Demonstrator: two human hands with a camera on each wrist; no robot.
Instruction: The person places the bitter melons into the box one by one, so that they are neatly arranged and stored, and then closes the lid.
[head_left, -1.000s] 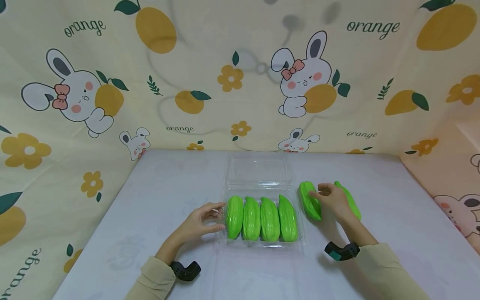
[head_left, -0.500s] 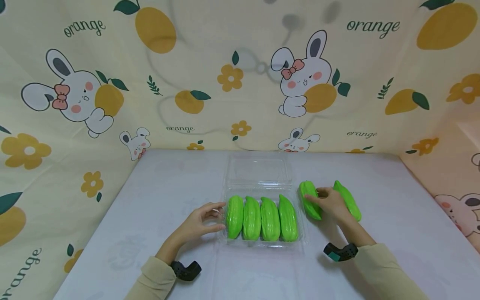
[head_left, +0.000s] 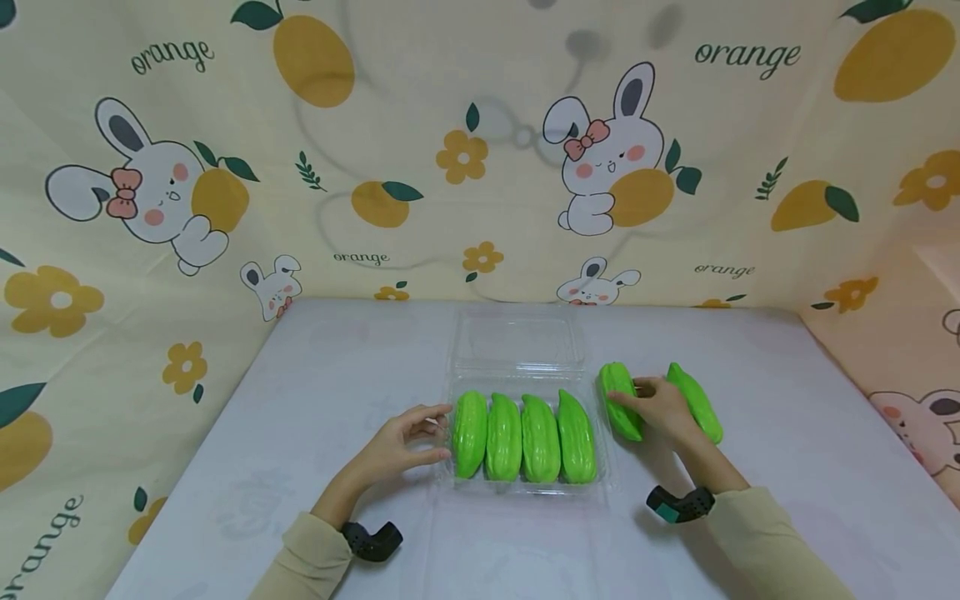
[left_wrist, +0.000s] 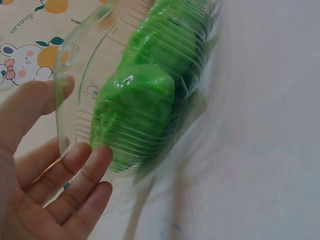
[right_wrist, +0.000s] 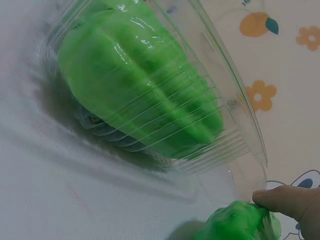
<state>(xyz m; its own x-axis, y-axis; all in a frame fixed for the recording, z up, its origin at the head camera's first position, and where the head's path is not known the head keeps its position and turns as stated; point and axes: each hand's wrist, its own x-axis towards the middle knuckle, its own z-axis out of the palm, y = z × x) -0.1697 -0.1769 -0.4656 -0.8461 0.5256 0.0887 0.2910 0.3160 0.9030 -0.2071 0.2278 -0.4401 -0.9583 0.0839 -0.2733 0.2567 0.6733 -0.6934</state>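
Observation:
A clear plastic clamshell box [head_left: 525, 489] lies open on the table, several glossy green ribbed gourds [head_left: 503, 437] side by side in its base. My left hand [head_left: 397, 446] rests against the box's left side with fingers spread and slightly bent; in the left wrist view its fingertips touch the clear rim. To the right of the box, my right hand [head_left: 663, 408] holds another gourd [head_left: 618, 421], its thumb across the top. The right wrist view shows that thumb on the gourd; the other fingers are largely hidden. Further right lies one more gourd [head_left: 696, 402].
The box's transparent lid [head_left: 517, 337] is folded back, flat behind the base. A white cloth covers the table [head_left: 360, 358]. Behind and along the sides hangs a patterned cloth [head_left: 420, 92] with rabbits and oranges.
My right hand has moved slightly left, its thumb settling onto the gourd beside the box. That gourd stays in place on the table. The left hand has not moved.

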